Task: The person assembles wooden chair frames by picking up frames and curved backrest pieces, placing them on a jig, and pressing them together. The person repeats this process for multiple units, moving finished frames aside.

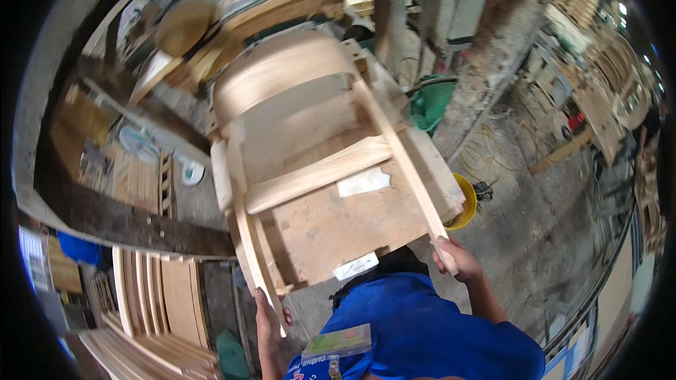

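A pale wooden chair back frame (292, 74) lies in front of me over a worn plywood work table (331, 239). It has a wide curved top panel, a lower crossbar (320, 174) and two long legs. My left hand (270, 320) is wrapped round the end of the left leg. My right hand (456, 259) grips the end of the right leg, past the table's near right corner. On the table, a white paper piece (364, 181) lies beside the crossbar, and a white label (355, 266) sits at the near edge.
A yellow bucket (461, 201) and a green sack (431, 104) stand right of the table. A thick post (493, 49) rises at the right. Stacked wooden parts (151, 295) lie at the lower left. A dark beam (134, 222) runs along the left. Cables (486, 155) lie on the floor.
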